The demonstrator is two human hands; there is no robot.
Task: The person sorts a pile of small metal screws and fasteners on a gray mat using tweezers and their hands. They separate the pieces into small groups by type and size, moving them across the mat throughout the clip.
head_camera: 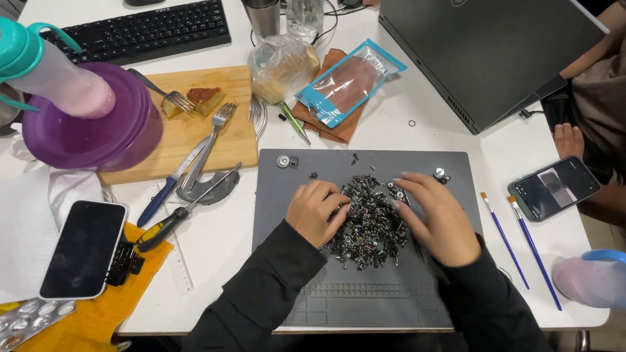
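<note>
White desk (391, 140) surface carries a dark grey work mat (365, 293) at its near edge. A pile of small dark screws (368, 225) lies at the centre of the mat.

Left hand (315, 212): palm down, fingers curled inward, fingertips resting in the left edge of the pile. Whether a screw is pinched between the fingers cannot be determined. Right hand (435, 218): palm down, fingers extended and held close together, angled toward the left, fingertips touching the upper right edge of the pile. Nothing is visibly gripped. Both forearms, in black sleeves, enter from the near edge and converge on the pile.

Loose screws and two round silver parts lie near the far edge of the mat. Left of the mat: a wooden cutting board (195, 130) with two forks, a purple bowl (91, 130), a screwdriver (186, 212) and a smartphone (83, 249). Right of the mat: two blue-handled paintbrushes (521, 251) and a second phone (554, 188), beside another person's hand (568, 140). A closed dark laptop (489, 52) sits at the far right.
</note>
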